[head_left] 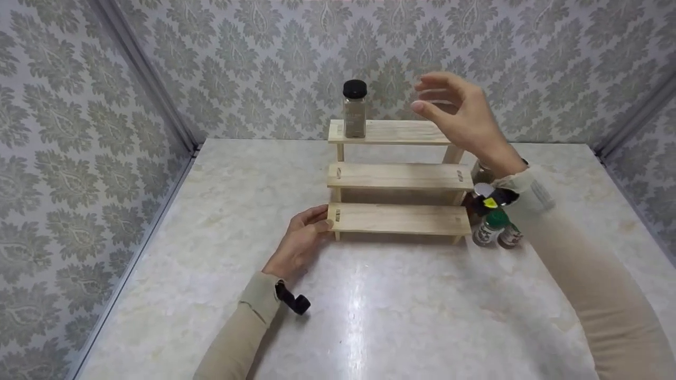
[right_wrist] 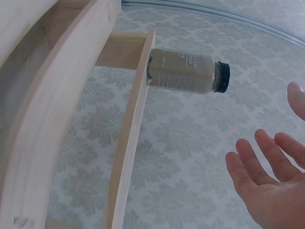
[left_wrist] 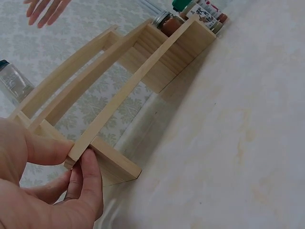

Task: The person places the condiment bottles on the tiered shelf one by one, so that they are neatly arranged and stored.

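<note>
A three-step wooden rack (head_left: 399, 217) stands on the table. On the left end of its top step sits an upright spice jar (head_left: 355, 113) with a black lid and brownish-grey contents, also seen in the right wrist view. My left hand (head_left: 303, 240) pinches the left end of the lowest step between thumb and fingers; the left wrist view shows this grip (left_wrist: 71, 176) up close. Above the right end of the top step, my right hand (head_left: 462, 113) is raised with fingers loosely bent, holding nothing and apart from the jar (right_wrist: 183, 70).
Beside the rack's right end stand several more jars: a green-lidded one (head_left: 489, 228), a smaller one (head_left: 510, 236) and others partly hidden behind my right wrist. Patterned wall panels (head_left: 296, 63) rise behind and at the sides of the marbled table (head_left: 211, 211).
</note>
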`<state>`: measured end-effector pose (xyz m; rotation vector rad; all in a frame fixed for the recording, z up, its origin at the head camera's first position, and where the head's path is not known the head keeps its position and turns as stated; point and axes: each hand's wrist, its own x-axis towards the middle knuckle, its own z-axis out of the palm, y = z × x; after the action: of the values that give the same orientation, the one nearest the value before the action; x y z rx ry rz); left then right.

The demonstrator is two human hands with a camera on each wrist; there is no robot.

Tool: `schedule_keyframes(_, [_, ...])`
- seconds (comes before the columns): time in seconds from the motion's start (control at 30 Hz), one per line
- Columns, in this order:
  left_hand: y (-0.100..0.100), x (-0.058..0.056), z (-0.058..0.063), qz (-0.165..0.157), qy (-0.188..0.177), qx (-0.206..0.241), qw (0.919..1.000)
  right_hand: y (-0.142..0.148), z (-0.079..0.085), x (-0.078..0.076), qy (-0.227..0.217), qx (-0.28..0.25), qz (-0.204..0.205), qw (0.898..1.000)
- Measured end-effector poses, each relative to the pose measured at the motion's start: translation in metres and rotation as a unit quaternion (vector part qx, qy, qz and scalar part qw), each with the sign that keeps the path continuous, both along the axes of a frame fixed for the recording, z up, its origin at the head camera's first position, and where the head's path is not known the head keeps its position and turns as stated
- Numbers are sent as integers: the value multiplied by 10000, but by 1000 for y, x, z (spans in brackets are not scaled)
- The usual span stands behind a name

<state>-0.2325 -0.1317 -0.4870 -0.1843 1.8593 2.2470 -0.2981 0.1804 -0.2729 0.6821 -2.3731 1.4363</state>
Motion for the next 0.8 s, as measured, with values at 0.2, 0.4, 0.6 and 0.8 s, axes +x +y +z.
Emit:
schedule_keyframes(0.2, [1,-1,-2,16,-10,-37,10000,39,-9,23,113,105,-2,9999])
schedule_keyframes(0.4, [3,-1,-3,-71,84,-168,9998,87,-30,43,257,173,-167,9994])
schedule_keyframes(0.6, [2,-1,-2,-41,74,-45,10000,124,-56,60,200,375,-381,9984])
schedule_keyframes(0.8, [0,-2,-1,-49,23,-77,10000,159,-84,70,140,435,-688,9966])
